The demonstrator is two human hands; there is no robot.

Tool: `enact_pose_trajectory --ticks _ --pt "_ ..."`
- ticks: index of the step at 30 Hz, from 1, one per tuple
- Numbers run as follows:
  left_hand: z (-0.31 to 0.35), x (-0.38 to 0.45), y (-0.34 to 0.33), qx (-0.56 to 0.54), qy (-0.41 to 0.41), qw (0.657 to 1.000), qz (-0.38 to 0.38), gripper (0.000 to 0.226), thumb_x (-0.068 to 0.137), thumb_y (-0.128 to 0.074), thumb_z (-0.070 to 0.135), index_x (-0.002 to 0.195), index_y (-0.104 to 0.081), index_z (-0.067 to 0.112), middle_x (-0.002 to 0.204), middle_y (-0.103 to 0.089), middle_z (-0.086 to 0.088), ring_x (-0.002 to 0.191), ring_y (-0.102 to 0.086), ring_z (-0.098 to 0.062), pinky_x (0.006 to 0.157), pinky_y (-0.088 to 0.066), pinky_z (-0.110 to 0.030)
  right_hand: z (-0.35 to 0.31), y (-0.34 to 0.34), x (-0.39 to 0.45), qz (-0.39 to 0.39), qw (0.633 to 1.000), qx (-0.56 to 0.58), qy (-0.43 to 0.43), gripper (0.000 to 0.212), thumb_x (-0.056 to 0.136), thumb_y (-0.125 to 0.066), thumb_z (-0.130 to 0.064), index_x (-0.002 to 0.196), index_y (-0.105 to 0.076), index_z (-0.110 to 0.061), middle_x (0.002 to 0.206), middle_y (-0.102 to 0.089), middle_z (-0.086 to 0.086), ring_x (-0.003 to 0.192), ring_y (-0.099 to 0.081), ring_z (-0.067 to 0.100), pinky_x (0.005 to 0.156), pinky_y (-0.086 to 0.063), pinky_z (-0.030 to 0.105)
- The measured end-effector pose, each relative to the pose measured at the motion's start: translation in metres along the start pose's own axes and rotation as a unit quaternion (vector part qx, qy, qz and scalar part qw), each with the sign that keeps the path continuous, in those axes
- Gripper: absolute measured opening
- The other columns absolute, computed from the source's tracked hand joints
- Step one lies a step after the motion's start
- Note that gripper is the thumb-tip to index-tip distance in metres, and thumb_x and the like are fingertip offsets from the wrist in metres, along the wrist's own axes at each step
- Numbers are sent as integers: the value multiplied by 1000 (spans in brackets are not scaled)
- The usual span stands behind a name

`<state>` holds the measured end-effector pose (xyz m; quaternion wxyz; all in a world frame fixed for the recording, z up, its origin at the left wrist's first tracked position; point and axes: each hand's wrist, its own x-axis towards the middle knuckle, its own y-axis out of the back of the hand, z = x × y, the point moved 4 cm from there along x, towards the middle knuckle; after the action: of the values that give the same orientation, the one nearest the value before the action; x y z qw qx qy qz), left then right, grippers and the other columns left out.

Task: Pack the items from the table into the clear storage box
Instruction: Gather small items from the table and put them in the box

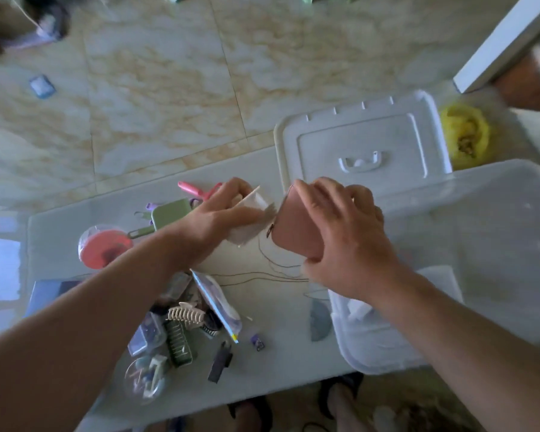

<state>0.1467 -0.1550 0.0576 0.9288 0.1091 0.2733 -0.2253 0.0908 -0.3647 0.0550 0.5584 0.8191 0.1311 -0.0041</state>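
On the left of the desk [281,325] we see a round clear container with a pink inside [102,248], and just beyond it a sage-green flat case [170,215] with pink scissors [197,190] near the far edge. Nearer to us lies a heap of small things: a cream claw clip [186,314], a green comb-like clip [178,344], a clear packet [219,304] and a small dark clip [220,360]. Above the middle of the desk our left hand [222,213] grips a white piece of paper or cloth [253,219]; we cannot tell which. Just beside it our right hand [340,238] holds a flat pink pouch-like thing [296,229], fingers curled round its edges, with thin brown threads [272,272] trailing down onto the desk. Further right the white lid [362,141] lies flat, and the clear storage box [496,260] stands open at the right end of the desk, some white things inside it. A yellow bag [465,138] sits beyond it.
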Motion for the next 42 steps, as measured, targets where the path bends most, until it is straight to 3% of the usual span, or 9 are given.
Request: enact_pose_trajectory --ticks 7,14,19,23,27,31,35,39,42 --pt "40 42 -163 232 -20 968 -94 69 85 -72 34 139 -33 53 117 -66 3 94 -64 -24 86 -57 -40 181 44 -81 23 999 -14 -43 108 65 -70 -40 162 -24 -23 156 -37 6 127 -46 43 104 -46 59" --pt "-15 101 -261 414 -38 907 -66 110 70 -78 37 160 -16 38 148 -37 -4 136 -35 -30 112 -29 -36 318 -19 -132 -219 951 -117 -183 91 67 -78 -23 141 -25 -30 136 -38 -2 125 -45 37 94 -51 47" --pt "-51 125 -294 439 -48 896 -44 100 68 -82 39 155 -35 30 145 -40 1 134 -37 -28 110 -33 -35 338 -55 -127 -250 932 -234 -122 105 73 -76 -10 155 -14 -34 146 -33 3 129 -39 37 102 -43 45" --pt "-64 137 -313 409 -62 910 -32 95 64 -85 38 148 -40 34 136 -47 0 128 -40 -26 101 -37 -33 347 -75 -114 -305 935 -136 -123 62 93 -39 -34 153 -27 -33 144 -43 8 130 -41 40 105 -43 50" --pt "-70 151 -330 414 -67 906 -50 94 62 -87 42 142 -38 40 128 -58 1 116 -51 -24 87 -41 -32 358 -89 -108 -357 917 -146 -100 73 83 -74 -6 142 -37 -27 136 -37 5 122 -44 35 91 -51 47" --pt "-69 164 -342 406 -96 908 -32 96 63 -89 38 145 -38 40 132 -59 2 117 -51 -27 90 -45 -35 366 -98 -99 -349 923 -137 -90 61 87 -71 -5 137 -43 -24 134 -40 7 116 -53 36 91 -52 48" --pt "-67 169 -349 395 -97 913 -32 102 66 -91 37 152 -35 39 141 -53 0 125 -45 -29 100 -42 -39 371 -91 -94 -327 936 -13 -130 60 100 -59 -24 156 -36 -26 155 -43 6 140 -49 31 112 -44 46" --pt "-60 174 -362 387 -112 915 -19 104 66 -88 34 155 -35 39 132 -43 -3 123 -41 -28 105 -43 -41 360 -52 -89 -147 951 200 -184 97 81 -74 -18 163 -24 -33 165 -32 1 148 -38 19 118 -38 38" --pt "-45 180 -376 398 -91 912 -43 112 64 -86 28 159 -27 30 140 -42 -7 130 -38 -31 110 -39 -42 346 -24 -88 -151 953 217 -149 111 74 -72 -11 164 -14 -39 168 -20 -9 151 -30 14 119 -37 35"
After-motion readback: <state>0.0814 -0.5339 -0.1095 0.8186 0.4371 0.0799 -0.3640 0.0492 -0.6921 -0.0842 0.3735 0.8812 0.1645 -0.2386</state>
